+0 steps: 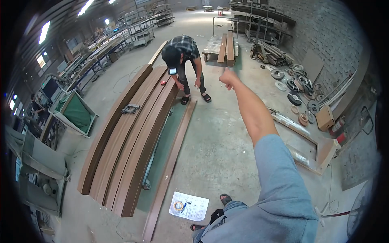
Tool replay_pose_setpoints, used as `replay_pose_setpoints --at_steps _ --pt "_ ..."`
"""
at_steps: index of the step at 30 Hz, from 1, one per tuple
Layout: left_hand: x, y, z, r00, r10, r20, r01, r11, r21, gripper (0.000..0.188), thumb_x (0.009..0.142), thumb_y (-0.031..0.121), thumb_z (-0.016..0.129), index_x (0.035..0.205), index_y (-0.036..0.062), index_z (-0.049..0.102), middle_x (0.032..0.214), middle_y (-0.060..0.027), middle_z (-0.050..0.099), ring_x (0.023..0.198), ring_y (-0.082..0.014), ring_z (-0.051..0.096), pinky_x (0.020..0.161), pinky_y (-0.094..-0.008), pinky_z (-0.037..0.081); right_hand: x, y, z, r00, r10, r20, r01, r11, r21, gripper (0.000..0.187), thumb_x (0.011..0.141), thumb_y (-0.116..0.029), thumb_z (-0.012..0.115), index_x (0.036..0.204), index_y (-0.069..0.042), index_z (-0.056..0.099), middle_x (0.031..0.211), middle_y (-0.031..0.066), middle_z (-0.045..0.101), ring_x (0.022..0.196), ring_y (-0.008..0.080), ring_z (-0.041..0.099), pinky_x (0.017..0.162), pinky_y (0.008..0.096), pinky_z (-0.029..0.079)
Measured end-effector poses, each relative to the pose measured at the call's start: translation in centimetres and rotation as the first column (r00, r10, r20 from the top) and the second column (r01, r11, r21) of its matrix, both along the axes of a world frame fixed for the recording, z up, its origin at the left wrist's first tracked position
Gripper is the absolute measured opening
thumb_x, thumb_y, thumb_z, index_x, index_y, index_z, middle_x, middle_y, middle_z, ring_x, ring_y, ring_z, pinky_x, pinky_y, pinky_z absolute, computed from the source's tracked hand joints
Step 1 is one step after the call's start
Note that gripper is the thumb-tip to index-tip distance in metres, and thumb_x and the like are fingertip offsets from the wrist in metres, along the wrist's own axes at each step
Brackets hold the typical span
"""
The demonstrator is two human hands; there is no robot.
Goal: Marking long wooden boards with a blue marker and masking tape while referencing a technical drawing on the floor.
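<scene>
My right arm stretches forward in a grey-blue sleeve, with my right hand (229, 78) held up in the air, closed with nothing visible in it. In the picture it lies just below a low cart (210, 45) that carries two brown boards (230, 49). My left hand is out of view. Left of centre, several long brown boards (125, 141) lie side by side on a wheeled support. A co-worker (181, 56) in a checked shirt bends over their far end, hands low beside it. A small red object (163, 83) and a dark metal tool (130, 109) rest on the boards.
One long narrow board (172, 162) lies on the floor beside the stack. Near my feet is a paper sheet (198, 207) with a roll of tape (178, 205) on it. Coiled rolls (295, 98) and a metal-and-wood frame (300, 156) lie along the right wall.
</scene>
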State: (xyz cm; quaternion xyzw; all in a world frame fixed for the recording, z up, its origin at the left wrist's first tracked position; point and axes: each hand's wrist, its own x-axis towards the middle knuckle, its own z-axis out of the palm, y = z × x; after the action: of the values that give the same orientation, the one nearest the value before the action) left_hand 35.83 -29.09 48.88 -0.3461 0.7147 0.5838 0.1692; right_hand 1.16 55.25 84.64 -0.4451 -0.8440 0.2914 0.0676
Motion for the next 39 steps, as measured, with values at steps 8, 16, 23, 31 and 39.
replay_pose_setpoints --at_steps 8,16,23,31,39 --pt "0.6 13.2 2.9 0.990 -0.076 0.115 0.082 0.995 -0.048 0.032 0.096 0.029 0.059 0.097 -0.0031 0.066 0.082 -0.0151 0.070 0.071 -0.0283 0.068 0.063 -0.0417 0.054 2.2 9.7 -4.2 0.993 0.082 -0.089 -0.068 0.986 0.152 0.090 0.082 -0.023 0.061 0.159 -0.010 0.017 0.090 0.0211 0.072 0.063 0.0323 0.070 0.068 0.0451 0.058" --pt "5.3 15.2 3.0 0.973 -0.045 0.225 0.065 0.995 -0.081 0.028 0.095 0.023 0.061 0.105 -0.0023 0.063 0.080 -0.0152 0.070 0.064 -0.0263 0.070 0.054 -0.0376 0.056 29.1 -0.2 -46.3 0.571 0.760 0.310 -0.804 0.594 0.024 0.050 0.093 -0.046 0.051 0.122 -0.008 0.067 0.104 0.0234 0.070 0.109 0.0363 0.064 0.096 0.0501 0.048" --pt "1.8 16.1 4.9 0.970 -0.026 0.241 0.047 0.996 -0.082 0.027 0.096 0.021 0.060 0.108 -0.0034 0.061 0.079 -0.0151 0.071 0.060 -0.0266 0.071 0.049 -0.0366 0.057 56.3 -18.0 -60.7 0.834 0.534 0.142 -0.049 0.327 -0.944 0.043 0.089 -0.046 0.057 0.105 -0.010 0.075 0.101 0.0135 0.075 0.096 0.0306 0.071 0.086 0.0432 0.054" --pt "-4.3 21.0 1.5 0.902 -0.258 0.346 0.286 0.958 -0.031 0.027 0.094 0.018 0.059 0.108 -0.0056 0.059 0.088 -0.0226 0.072 0.071 -0.0318 0.073 0.060 -0.0421 0.059 42.2 -8.3 -50.9 0.970 0.033 0.240 0.182 0.555 -0.812 0.023 0.087 -0.029 0.065 0.089 -0.008 0.072 0.085 0.0129 0.073 0.066 0.0208 0.071 0.055 0.0361 0.055" --pt "-9.6 26.7 -2.0 0.783 -0.535 0.316 0.603 0.777 -0.180 0.037 0.089 0.015 0.066 0.115 -0.0107 0.062 0.094 -0.0227 0.071 0.086 -0.0372 0.071 0.079 -0.0454 0.057 19.2 6.4 -41.8 0.987 -0.040 -0.154 -0.062 0.796 -0.602 0.046 0.086 -0.023 0.068 0.129 -0.005 0.064 0.074 0.0069 0.069 0.059 0.0179 0.066 0.052 0.0346 0.053"
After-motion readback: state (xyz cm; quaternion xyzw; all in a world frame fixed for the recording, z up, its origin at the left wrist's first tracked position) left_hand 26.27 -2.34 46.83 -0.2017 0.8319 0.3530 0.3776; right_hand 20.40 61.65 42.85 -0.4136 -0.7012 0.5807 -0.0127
